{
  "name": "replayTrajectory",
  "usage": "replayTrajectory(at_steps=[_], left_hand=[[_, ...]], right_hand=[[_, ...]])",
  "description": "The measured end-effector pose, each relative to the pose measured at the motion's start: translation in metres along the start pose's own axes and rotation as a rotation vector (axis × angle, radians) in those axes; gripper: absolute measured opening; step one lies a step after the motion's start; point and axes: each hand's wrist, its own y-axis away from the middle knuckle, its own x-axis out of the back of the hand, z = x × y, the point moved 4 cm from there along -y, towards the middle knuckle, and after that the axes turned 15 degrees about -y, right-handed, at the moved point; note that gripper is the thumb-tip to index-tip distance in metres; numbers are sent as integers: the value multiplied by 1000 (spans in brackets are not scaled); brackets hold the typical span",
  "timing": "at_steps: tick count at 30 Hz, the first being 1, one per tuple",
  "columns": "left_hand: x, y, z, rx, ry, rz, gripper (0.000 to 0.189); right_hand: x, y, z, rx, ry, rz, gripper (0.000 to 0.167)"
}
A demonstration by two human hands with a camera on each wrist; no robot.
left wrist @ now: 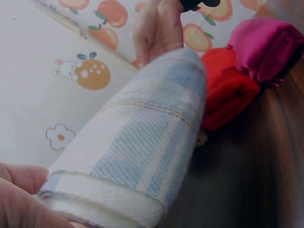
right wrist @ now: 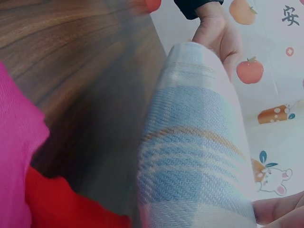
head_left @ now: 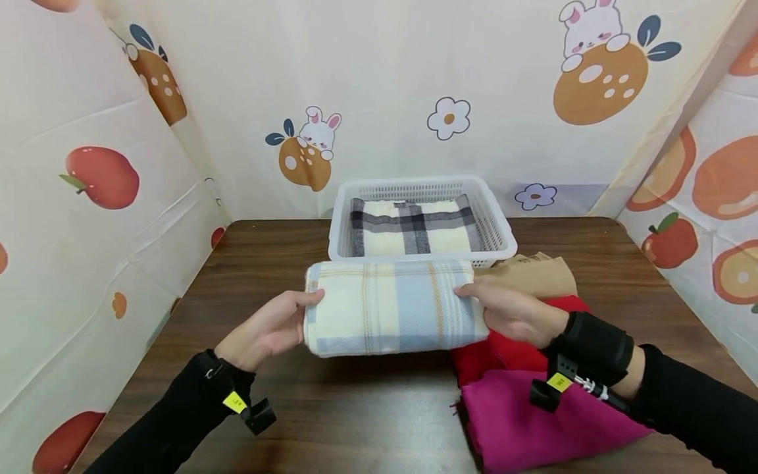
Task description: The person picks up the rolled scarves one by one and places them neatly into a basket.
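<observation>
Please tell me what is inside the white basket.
Inside the white basket lies a folded cloth with dark grey and cream checks. Whether anything lies underneath cannot be seen, because the cloth covers that spot.

A makeshift recording booth, by the look of it: sheets [head_left: 379, 72] with fruit [head_left: 103, 178] and rabbit prints [head_left: 318, 135] enclose a table [head_left: 367, 415]; wrist cameras [head_left: 258, 416] show.
</observation>
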Motion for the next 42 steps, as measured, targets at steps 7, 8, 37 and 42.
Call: replayTrajectory(at_steps=[7,8,37,42], left_hand=[[-9,-6,16,-15,-14,-13,49],[-10,-7,19,-17,-20,-15,50],[-11,-44,74,-99,122,23,46],[-10,-52,82,-115,138,23,46]], right_hand=[[7,4,-15,10,11,24,41],[8,4,-18,13,16,28,41],[25,-15,-80,98,-127,76,26],[27,-18,-87,95,-127,63,28]])
